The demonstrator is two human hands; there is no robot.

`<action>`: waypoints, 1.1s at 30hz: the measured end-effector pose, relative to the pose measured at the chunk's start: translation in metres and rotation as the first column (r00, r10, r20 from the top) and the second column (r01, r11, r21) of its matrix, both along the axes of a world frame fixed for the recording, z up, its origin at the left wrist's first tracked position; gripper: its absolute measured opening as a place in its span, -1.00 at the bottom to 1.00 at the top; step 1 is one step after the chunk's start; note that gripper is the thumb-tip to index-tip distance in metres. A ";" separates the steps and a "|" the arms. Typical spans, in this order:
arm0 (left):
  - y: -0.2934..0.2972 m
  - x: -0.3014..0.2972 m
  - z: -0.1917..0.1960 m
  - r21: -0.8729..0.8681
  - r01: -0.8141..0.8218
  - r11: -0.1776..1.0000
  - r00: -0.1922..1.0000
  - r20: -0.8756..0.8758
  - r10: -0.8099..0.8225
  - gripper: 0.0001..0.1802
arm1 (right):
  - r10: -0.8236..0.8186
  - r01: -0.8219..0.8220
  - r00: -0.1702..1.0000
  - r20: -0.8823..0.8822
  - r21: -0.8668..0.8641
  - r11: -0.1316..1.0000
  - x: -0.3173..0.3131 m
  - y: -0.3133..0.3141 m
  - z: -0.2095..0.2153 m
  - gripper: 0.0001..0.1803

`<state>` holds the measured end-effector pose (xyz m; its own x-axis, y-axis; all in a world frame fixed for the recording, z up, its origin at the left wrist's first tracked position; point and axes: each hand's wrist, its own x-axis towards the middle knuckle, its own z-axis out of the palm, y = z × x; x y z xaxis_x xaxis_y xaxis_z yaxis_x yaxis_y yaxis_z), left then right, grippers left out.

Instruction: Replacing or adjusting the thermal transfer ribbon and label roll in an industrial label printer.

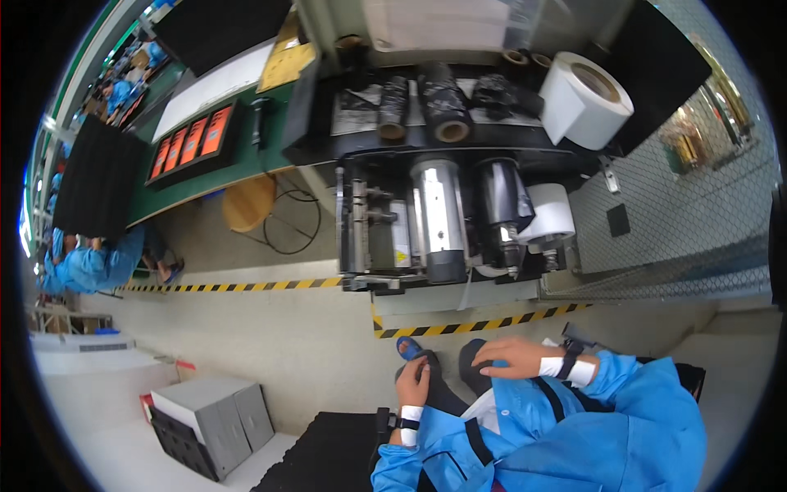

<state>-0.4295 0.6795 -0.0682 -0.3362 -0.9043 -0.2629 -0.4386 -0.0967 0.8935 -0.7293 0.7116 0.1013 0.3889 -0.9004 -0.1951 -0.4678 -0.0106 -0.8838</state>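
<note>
My left hand lies on my left knee, fingers stretched over the dark trousers and holding nothing. On my right thigh rests my right hand, palm down with its fingers extended and nothing in it. Both wrists carry white bands and dark straps. Ahead of my knees stands a black machine that looks like a label printer, its inside exposed. It holds a shiny silver roll, a black film roll and a white paper roll. Neither hand touches the machine.
Above the machine lie used black film rolls and a large white label roll. A green table at left bears a black tray of orange items. Nearby are a wooden stool, a grey cabinet, floor tape and a person in blue.
</note>
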 end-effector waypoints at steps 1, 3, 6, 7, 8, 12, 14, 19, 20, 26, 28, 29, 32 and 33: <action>-0.008 -0.009 0.014 -0.002 0.010 1.000 1.000 -0.007 -0.010 -0.76 | -0.010 0.010 1.000 -0.007 -0.002 1.000 -0.009 -0.007 0.021 -0.62; -0.027 -0.017 0.027 -0.064 0.098 0.993 0.992 -0.075 -0.102 -0.80 | 0.098 -0.109 0.993 -0.059 -0.243 0.964 -0.028 -0.027 0.050 -0.71; -0.055 -0.034 0.044 -0.266 0.216 0.940 0.962 -0.108 -0.251 -0.78 | 0.151 -0.206 0.978 -0.147 -0.518 0.830 -0.054 -0.045 0.063 -0.77; -0.064 -0.042 0.059 -0.280 0.227 0.933 0.957 -0.116 -0.267 -0.77 | 0.146 -0.228 0.973 -0.180 -0.623 0.748 -0.064 -0.054 0.063 -0.79; -0.072 -0.048 0.071 -0.292 0.227 0.929 0.956 -0.113 -0.269 -0.77 | 0.139 -0.251 0.967 -0.213 -0.714 0.654 -0.071 -0.061 0.066 -0.81; -0.097 -0.085 0.105 -0.756 0.200 0.624 0.927 -0.060 -0.370 -0.67 | 0.046 -0.392 0.914 -0.403 -0.848 0.358 -0.089 -0.081 0.084 -0.84; -0.104 -0.106 0.116 -0.897 0.115 0.427 0.936 -0.046 -0.349 -0.61 | -0.021 -0.441 0.884 -0.467 -0.847 0.296 -0.092 -0.083 0.077 -0.83; -0.106 -0.144 0.143 -0.982 0.099 0.161 0.971 0.059 -0.233 -0.50 | -0.202 -0.530 0.808 -0.554 -0.832 0.164 -0.088 -0.088 0.069 -0.65; -0.108 -0.147 0.140 -0.985 0.105 0.136 0.978 0.077 -0.193 -0.45 | -0.205 -0.533 0.809 -0.551 -0.835 0.141 -0.088 -0.090 0.067 -0.65; -0.094 -0.146 0.121 -0.987 0.076 0.140 0.986 0.053 -0.156 -0.58 | -0.285 -0.622 0.726 -0.626 -0.774 0.115 -0.080 -0.105 0.060 -0.34; -0.087 -0.145 0.113 -0.987 0.080 0.141 0.987 0.059 -0.147 -0.58 | -0.315 -0.674 0.662 -0.680 -0.724 0.144 -0.077 -0.111 0.065 -0.34; -0.085 -0.144 0.110 -0.985 0.083 0.152 0.987 0.061 -0.146 -0.58 | -0.341 -0.721 0.589 -0.733 -0.667 0.187 -0.075 -0.113 0.068 -0.33; -0.081 -0.143 0.098 -0.983 0.066 0.172 0.991 0.044 -0.129 -0.52 | -0.328 -0.750 0.556 -0.764 -0.631 0.197 -0.073 -0.127 0.070 -0.32; -0.080 -0.143 0.094 -0.981 0.058 0.187 0.991 0.034 -0.126 -0.47 | -0.322 -0.764 0.536 -0.780 -0.611 0.209 -0.073 -0.130 0.067 -0.32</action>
<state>-0.5720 0.5992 0.0261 -0.4163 -0.3829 0.8247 -0.3358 0.9076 0.2519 -0.8023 0.5820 0.1682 0.8262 -0.4931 0.2724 -0.5602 -0.6678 0.4902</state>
